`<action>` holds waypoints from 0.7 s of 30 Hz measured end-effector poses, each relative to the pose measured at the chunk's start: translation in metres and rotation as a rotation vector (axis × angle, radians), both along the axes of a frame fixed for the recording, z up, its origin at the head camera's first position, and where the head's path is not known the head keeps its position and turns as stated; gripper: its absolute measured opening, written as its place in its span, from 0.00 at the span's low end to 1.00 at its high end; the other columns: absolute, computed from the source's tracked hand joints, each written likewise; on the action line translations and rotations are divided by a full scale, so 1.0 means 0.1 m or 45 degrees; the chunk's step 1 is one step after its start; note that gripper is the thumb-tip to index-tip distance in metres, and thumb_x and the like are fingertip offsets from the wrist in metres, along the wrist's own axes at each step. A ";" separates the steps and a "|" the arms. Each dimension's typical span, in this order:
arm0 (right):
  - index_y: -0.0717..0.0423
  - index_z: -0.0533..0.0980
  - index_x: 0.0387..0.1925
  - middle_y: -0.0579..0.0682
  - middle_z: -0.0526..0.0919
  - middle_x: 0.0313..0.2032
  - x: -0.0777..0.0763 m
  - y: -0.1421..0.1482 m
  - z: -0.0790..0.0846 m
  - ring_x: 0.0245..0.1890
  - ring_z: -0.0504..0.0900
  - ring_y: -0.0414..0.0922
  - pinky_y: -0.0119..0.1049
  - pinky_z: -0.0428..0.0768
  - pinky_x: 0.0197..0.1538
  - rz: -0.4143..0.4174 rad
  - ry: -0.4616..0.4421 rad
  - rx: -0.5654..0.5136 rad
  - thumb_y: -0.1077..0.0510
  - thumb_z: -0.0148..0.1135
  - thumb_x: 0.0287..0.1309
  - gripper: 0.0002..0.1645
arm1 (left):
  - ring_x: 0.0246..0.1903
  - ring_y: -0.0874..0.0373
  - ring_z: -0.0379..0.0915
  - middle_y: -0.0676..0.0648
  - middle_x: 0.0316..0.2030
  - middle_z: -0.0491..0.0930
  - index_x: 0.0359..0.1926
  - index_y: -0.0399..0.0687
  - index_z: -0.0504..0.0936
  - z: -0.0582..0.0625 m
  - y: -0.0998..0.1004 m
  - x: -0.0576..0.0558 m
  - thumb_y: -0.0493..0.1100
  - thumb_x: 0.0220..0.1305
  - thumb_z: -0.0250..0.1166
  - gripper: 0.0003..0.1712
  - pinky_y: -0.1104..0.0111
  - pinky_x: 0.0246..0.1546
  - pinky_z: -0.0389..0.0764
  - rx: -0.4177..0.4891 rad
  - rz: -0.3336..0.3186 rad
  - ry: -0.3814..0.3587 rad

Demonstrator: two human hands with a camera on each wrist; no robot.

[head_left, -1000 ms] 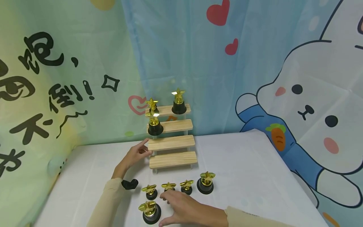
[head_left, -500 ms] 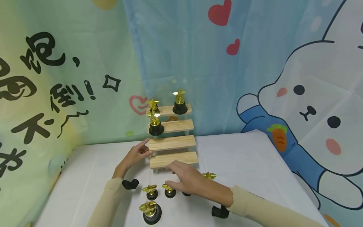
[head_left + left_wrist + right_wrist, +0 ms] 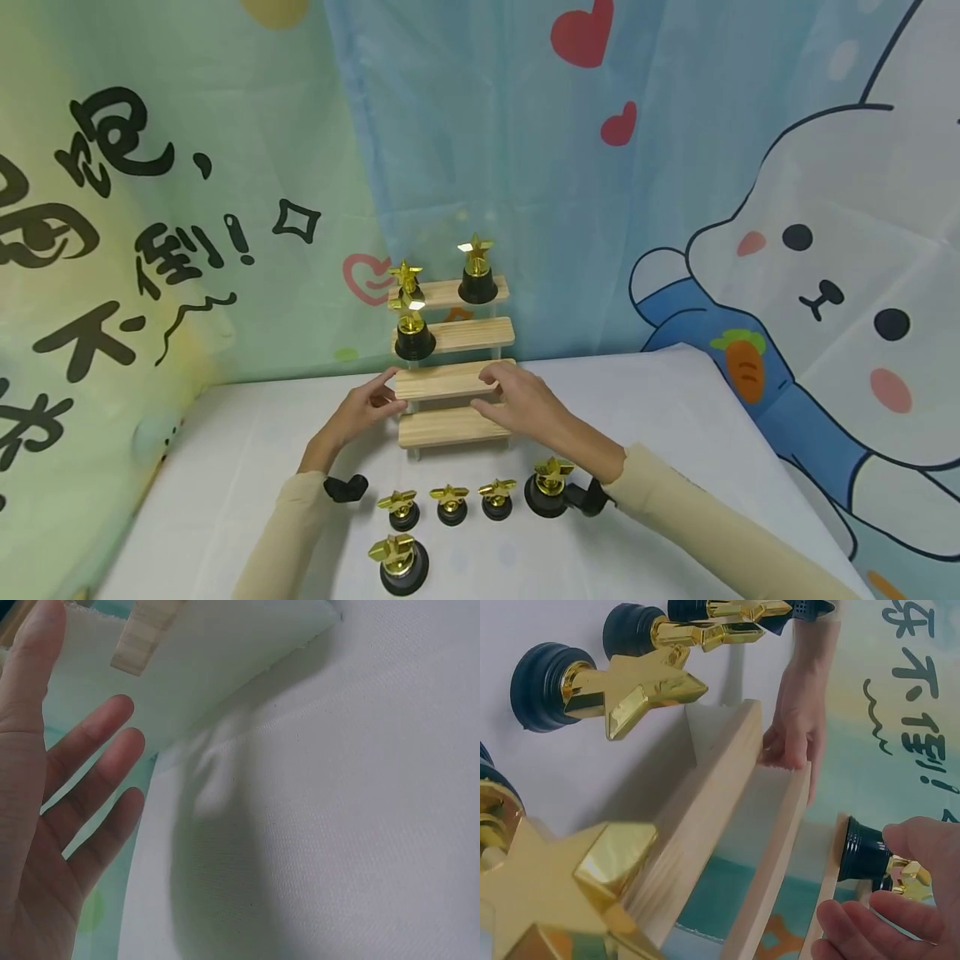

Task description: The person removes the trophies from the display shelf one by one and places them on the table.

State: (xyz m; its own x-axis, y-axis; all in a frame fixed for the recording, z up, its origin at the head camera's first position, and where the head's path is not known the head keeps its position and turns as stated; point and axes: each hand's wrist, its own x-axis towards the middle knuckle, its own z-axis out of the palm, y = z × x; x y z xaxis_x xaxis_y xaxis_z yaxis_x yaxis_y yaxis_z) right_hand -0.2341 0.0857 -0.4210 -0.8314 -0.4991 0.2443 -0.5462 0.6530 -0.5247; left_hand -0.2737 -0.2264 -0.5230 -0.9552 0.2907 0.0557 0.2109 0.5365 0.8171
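Observation:
A tiered wooden display stand (image 3: 453, 427) stands on the white table. My left hand (image 3: 365, 406) is at its left side, fingers loosely extended by the shelf ends; in the left wrist view the hand (image 3: 67, 795) grips nothing. My right hand (image 3: 528, 404) hovers by the right ends of the lower shelves, thumb and fingers apart with nothing held. Gold star trophies on black bases stand on the stand: one at the top right (image 3: 477, 283), one at the top left (image 3: 406, 273), partly hidden, and one on the second shelf (image 3: 414, 337).
In front of the stand, three small star trophies (image 3: 452, 507) form a row, with a larger trophy (image 3: 547, 492) at its right end. Another large trophy (image 3: 401, 567) stands nearest me. A printed cloth backdrop (image 3: 495, 167) hangs behind the table (image 3: 615, 408).
My right hand has moved from above the small trophies up and away to the stand's right side, uncovering them. My left hand stays at the stand's left side.

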 end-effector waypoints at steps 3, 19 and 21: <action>0.60 0.76 0.48 0.57 0.81 0.46 -0.04 0.00 0.00 0.39 0.85 0.48 0.38 0.81 0.38 0.012 0.015 -0.007 0.51 0.68 0.58 0.21 | 0.37 0.59 0.79 0.43 0.42 0.82 0.74 0.48 0.59 -0.03 -0.01 -0.02 0.50 0.62 0.68 0.43 0.68 0.41 0.78 -0.015 0.007 -0.003; 0.56 0.75 0.54 0.55 0.80 0.53 -0.53 -0.39 0.17 0.45 0.83 0.48 0.43 0.81 0.47 -0.110 -0.188 -0.152 0.45 0.64 0.61 0.26 | 0.35 0.60 0.78 0.42 0.40 0.83 0.72 0.46 0.62 -0.08 -0.01 -0.04 0.49 0.60 0.69 0.42 0.70 0.38 0.77 -0.021 0.009 0.033; 0.56 0.74 0.56 0.56 0.79 0.54 -0.57 -0.44 0.18 0.47 0.83 0.49 0.44 0.80 0.48 -0.101 -0.185 -0.147 0.44 0.64 0.61 0.28 | 0.35 0.61 0.78 0.43 0.40 0.83 0.72 0.48 0.62 -0.08 -0.01 -0.04 0.50 0.60 0.69 0.43 0.69 0.38 0.77 -0.026 0.022 0.025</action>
